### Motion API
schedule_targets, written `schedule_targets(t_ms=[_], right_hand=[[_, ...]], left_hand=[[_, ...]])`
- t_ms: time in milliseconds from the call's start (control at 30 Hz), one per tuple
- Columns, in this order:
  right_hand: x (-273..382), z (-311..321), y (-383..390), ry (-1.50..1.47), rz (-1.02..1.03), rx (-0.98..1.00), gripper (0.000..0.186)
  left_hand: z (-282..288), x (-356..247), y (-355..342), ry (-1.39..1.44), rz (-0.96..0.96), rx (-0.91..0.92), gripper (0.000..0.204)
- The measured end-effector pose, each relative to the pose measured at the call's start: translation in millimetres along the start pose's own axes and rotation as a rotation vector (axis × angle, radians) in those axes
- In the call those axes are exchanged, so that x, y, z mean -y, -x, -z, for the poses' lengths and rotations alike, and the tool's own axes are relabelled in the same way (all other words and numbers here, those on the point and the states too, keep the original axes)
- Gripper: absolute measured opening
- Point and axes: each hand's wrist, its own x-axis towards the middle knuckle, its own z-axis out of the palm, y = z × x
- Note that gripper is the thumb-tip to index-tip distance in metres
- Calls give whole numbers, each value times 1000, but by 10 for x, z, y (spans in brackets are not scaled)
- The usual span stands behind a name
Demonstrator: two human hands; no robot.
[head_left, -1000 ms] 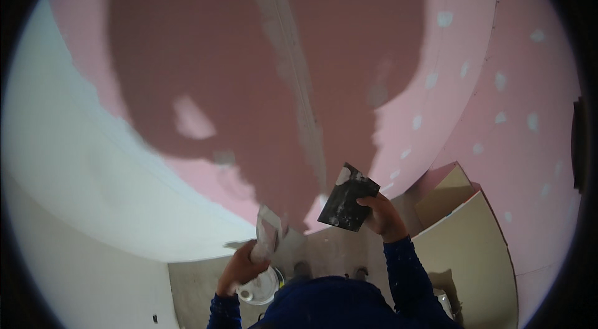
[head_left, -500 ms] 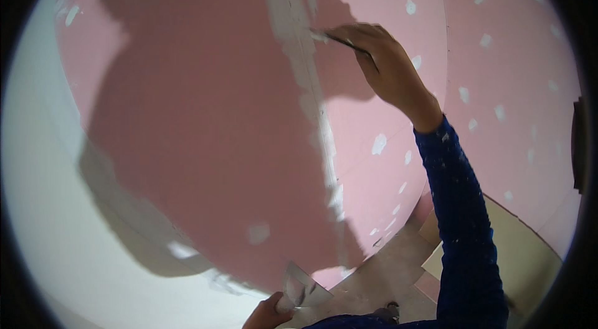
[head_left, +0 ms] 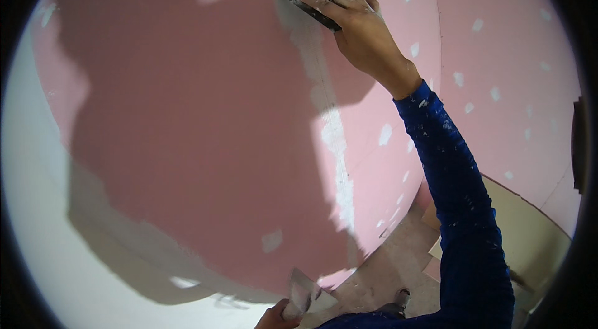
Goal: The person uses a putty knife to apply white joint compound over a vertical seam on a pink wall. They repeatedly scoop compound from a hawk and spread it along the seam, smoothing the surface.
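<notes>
High on the pink drywall (head_left: 187, 111), my right hand (head_left: 367, 24) is closed around a flat, dark, compound-smeared finishing trowel (head_left: 316, 10). Its blade lies over the pale taped seam (head_left: 305, 42) that runs down the wall, with my fingers stretched across its back. At the lower edge my left hand (head_left: 274, 316) grips a wide drywall knife (head_left: 306, 295) by its handle, blade upward. Grey-white smears show on that blade. White compound along the seam is smooth near the top and ragged-edged lower down.
White patches dot the pink wall (head_left: 498, 49) at right. A white wall surface (head_left: 37, 204) curves along the left. Low on the right, beige boards (head_left: 523, 223) lean above the dusty floor (head_left: 380, 279). My shadow covers much of the wall.
My right hand has moved up and slightly left; the trowel has turned from edge-on to flatter over the seam. The left hand keeps its drywall knife low, shifted slightly right in view.
</notes>
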Motion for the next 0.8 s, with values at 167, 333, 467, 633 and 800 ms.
schedule_targets(t_ms=[167,333,467,633,800], right_hand=[[198,-40,296,-77,-68,48,68],[391,-120,808,-91,-166,158,69],[590,-211,1274,-115,-221,195,69],[813,-84,1703,-124,-272,305,70],[697,222,1140,-114,-216,190,67]], left_hand=[[68,95,-206,-75,69,33,56],[130,150,-363,-95,128,96,52],[161,241,-399,-128,72,135,51],[102,92,-211,18,215,113,49],[120,-101,-32,-16,106,78,53]])
